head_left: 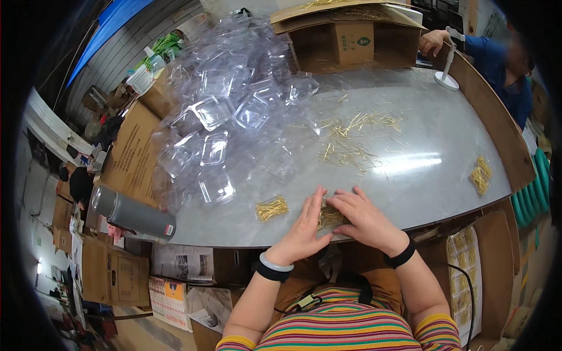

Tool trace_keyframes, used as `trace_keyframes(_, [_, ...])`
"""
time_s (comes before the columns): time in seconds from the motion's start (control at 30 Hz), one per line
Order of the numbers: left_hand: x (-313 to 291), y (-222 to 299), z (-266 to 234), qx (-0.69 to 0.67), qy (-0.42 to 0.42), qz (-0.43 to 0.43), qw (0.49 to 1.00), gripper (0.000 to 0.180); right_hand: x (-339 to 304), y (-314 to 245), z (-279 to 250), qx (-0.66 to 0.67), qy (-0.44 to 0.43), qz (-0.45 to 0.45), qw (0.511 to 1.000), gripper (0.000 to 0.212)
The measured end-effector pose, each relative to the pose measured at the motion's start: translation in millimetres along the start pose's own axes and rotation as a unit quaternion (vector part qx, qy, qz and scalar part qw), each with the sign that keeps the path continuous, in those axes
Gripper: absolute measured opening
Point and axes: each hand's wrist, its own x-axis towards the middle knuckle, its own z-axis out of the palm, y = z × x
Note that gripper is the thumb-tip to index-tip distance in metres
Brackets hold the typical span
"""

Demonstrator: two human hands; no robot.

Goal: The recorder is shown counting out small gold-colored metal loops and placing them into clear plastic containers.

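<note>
Table: grey, smooth, lit by a bright streak at right.
Shells: clear plastic, one large heap filling the table's left and far left.
Pins: gold, loose, scattered across the middle, just beyond the hands.
Open box: cardboard, far edge; a small carton inside.
Stand: white, round base, far right, near a co-worker's hand and blue sleeve.
Board: cardboard, upright along the right edge; green hose coiled outside it.
Flask: grey, near left corner.
Left bundle: gold pins, beside the left hand, long axis roughly left to right.
Right bundle: gold pins, well apart at right, long axis mostly running away from the person.
Main bundle: gold pins, at the table's near edge, between the hands. Visible strands run roughly left to right; the ends are covered by fingers, so its full axis cannot be told.
Left hand: fingers straight, together, along the bundle's left side.
Right hand: fingers bent over its right side.
Grip: bundle enclosed by both hands; whether either is clamped on it cannot be told.
</note>
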Motion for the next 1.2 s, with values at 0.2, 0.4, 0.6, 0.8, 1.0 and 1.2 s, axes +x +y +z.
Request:
trace_keyframes(0.2, [-7.0,5.8,-8.6,-0.003,-0.008,-0.034,0.999,0.094,-5.7,-8.7,8.0,0.004,0.066,-0.009,0.998,0.043])
trace_keyframes(0.4, [-14.5,19.0,-14.6,0.132,0.02,-0.069,0.989,0.077,-6.7,-12.7,12.1,-0.031,0.1,-0.001,0.995,0.038])
trace_keyframes(0.6, [-7.4,18.1,-8.1,0.114,0.047,-0.065,0.99,0.055,-4.4,-11.3,12.0,-0.063,0.103,-0.031,0.992,0.035])
trace_keyframes(0.8, [-19.0,35.5,-7.3,0.194,0.136,-0.071,0.969,0.043,-7.9,-6.8,12.6,-0.049,0.104,0.008,0.993,0.044])
trace_keyframes(1.0, [-26.5,23.5,-3.8,0.198,0.133,-0.083,0.968,0.016,2.1,-19.3,8.2,-0.113,0.082,-0.025,0.99,0.056])
trace_keyframes(1.2, [-6.0,23.3,-0.7,0.124,0.137,-0.036,0.982,0.014,0.7,-12.8,7.0,-0.07,0.058,-0.051,0.995,0.055])
